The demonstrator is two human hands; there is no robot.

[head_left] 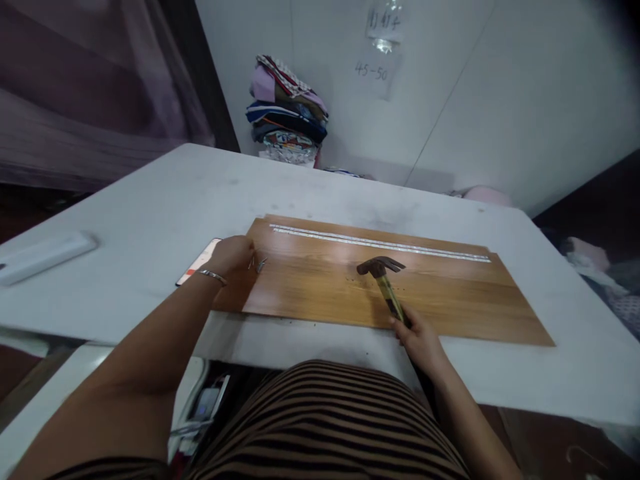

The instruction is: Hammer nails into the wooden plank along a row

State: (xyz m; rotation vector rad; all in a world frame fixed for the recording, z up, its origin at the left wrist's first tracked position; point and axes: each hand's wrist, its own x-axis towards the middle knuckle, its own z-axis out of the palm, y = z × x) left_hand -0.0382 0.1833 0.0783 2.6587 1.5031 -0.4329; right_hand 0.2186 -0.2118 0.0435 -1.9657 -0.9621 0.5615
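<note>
My right hand [417, 337] is wrapped round the handle of a claw hammer [387, 287]. The hammer's dark head is over the middle of a brown wood-grain board [310, 293]. My left hand [236, 255], with a bracelet at the wrist, is at the board's left end. Its fingers are curled together beside a few small metal nails [261, 265]. Whatever those fingers pinch is too small to make out. Two pale, shiny strips [380, 241] run along the board's far side. Small dark marks or holes show in the board around the hammer head.
The board lies on a white table [150, 200]. A phone [197, 267] with a lit screen is beside my left hand. A long white object [47, 257] lies at far left. Folded clothes [287, 113] are stacked against the wall, and paper signs [384, 23] hang there.
</note>
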